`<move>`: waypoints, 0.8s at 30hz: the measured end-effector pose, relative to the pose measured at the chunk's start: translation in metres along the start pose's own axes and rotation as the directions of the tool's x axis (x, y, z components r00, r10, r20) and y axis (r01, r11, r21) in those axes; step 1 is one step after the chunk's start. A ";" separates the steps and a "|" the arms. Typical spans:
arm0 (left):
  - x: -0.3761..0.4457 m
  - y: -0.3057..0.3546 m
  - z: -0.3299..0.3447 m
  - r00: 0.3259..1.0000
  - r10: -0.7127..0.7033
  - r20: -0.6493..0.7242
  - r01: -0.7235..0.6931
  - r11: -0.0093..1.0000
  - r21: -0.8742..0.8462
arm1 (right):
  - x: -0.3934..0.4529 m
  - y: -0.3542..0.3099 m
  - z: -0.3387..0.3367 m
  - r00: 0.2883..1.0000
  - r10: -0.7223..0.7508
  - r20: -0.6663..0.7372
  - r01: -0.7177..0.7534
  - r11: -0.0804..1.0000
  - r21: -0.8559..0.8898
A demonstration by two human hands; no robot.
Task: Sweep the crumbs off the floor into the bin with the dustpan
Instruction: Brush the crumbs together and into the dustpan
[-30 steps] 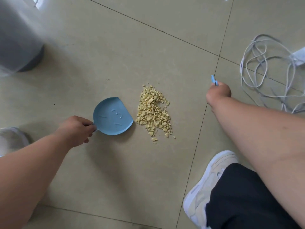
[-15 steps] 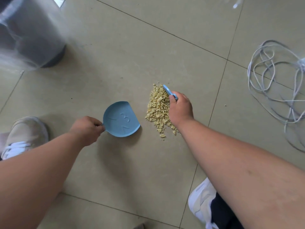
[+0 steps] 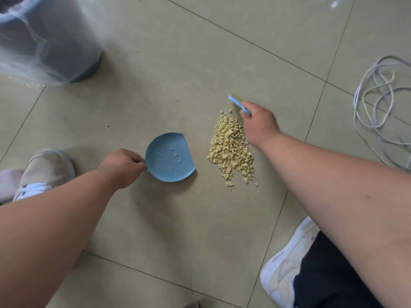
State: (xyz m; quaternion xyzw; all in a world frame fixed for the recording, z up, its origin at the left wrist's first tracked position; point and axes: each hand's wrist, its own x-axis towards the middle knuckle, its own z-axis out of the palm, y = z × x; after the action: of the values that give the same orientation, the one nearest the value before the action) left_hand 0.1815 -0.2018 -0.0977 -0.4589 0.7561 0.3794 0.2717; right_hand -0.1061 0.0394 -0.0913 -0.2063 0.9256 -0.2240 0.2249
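At the far left, up in the corner, stands the bin (image 3: 44, 36), dark grey and lined with a clear plastic bag that spills over its side, blurred in this view; below it on the floor (image 3: 166, 74) of pale beige tiles sits a beige shoe with white laces (image 3: 42, 172); the left hand (image 3: 124, 166) is curled tight around the handle of the dustpan (image 3: 170, 157), so that the handle itself is hidden in the fist; the dustpan is small, light blue, rounded at the back with one straight edge, and raised marks show on its inner face, among them a figure like a 3; it rests on the floor with its straight edge turned toward the crumbs (image 3: 231, 150), near them but apart; the crumbs are pale yellow, broken and flaky, heaped in a narrow pile that widens toward the person, with a few strays at its near end; just beside the pile's far end the right hand (image 3: 259, 123) pinches a little blue brush (image 3: 239, 104) between thumb and fingers, its far tip over bare tile beyond the heap; lower right shows a white shoe (image 3: 287, 265) and dark trouser leg (image 3: 329, 276); at the far right lies a loose white cable (image 3: 378, 103), well apart from the pile
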 end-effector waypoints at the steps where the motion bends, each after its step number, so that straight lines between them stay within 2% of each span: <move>1: 0.000 0.000 0.000 1.000 0.001 -0.001 -0.001 1.000 0.006 | -0.007 -0.001 0.004 0.997 -0.053 0.048 0.054 0.998 -0.011; 5: 0.001 -0.001 0.001 1.000 0.008 -0.005 -0.008 1.000 0.018 | -0.044 0.007 0.018 0.964 -0.165 0.210 0.187 0.978 -0.093; 7: 0.000 -0.001 0.003 1.000 0.018 -0.010 -0.018 1.000 0.026 | -0.062 0.015 0.022 0.941 -0.230 0.246 0.261 0.960 -0.098; 10: -0.001 0.002 0.005 0.999 0.035 -0.022 -0.033 0.998 0.055 | -0.070 0.031 0.014 0.955 -0.253 0.153 0.267 0.960 -0.078; 12: -0.002 0.003 0.006 0.999 0.044 -0.027 -0.042 0.996 0.075 | -0.067 0.050 -0.001 0.989 -0.151 -0.004 0.150 0.986 -0.066; 14: -0.005 0.005 0.008 0.998 0.054 -0.028 -0.051 0.994 0.102 | -0.068 0.078 -0.024 0.989 0.041 -0.145 -0.045 0.999 -0.021; 16: -0.005 0.006 0.010 0.997 0.064 -0.031 -0.060 0.991 0.117 | -0.072 0.113 -0.047 0.938 0.236 -0.254 -0.240 0.971 0.014; 18: -0.002 0.005 0.013 0.998 0.063 -0.023 -0.059 0.990 0.125 | -0.077 0.147 -0.067 0.858 0.382 -0.344 -0.383 0.921 0.066; 21: 0.004 0.001 0.016 0.999 0.049 -0.014 -0.047 0.993 0.108 | -0.080 0.183 -0.088 0.744 0.533 -0.403 -0.535 0.837 0.117; 22: 0.006 0.002 0.017 0.999 0.048 -0.009 -0.046 0.993 0.108 | -0.080 0.190 -0.091 0.724 0.563 -0.400 -0.568 0.814 0.118; 24: 0.006 0.005 0.017 0.998 0.057 0.002 -0.057 0.991 0.123 | -0.078 0.195 -0.091 0.725 0.587 -0.359 -0.596 0.797 0.099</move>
State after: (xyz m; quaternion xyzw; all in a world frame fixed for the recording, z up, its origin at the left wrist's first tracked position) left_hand 0.1749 -0.1895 -0.1103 -0.4198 0.7910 0.3394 0.2880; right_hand -0.1438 0.2652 -0.0923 0.1431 0.9704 -0.1649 0.1028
